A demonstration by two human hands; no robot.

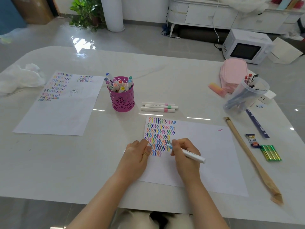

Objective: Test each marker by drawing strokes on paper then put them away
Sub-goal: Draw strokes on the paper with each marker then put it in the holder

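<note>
white marker (194,157) tilted on squiggle-filled paper (214,154), three capped markers (159,106) beyond

Bright, even daylight fills the scene. A window's reflection flares white on the glossy floor (84,44), and thin streaks of glare lie across the table (66,162) just beyond the paper (206,154). The left hand (137,155), the right hand (184,151) and its marker (196,156) throw only faint, soft shadows. Detail is slightly soft throughout. Wide-angle distortion bows the table's edges and smears the corners.
</note>
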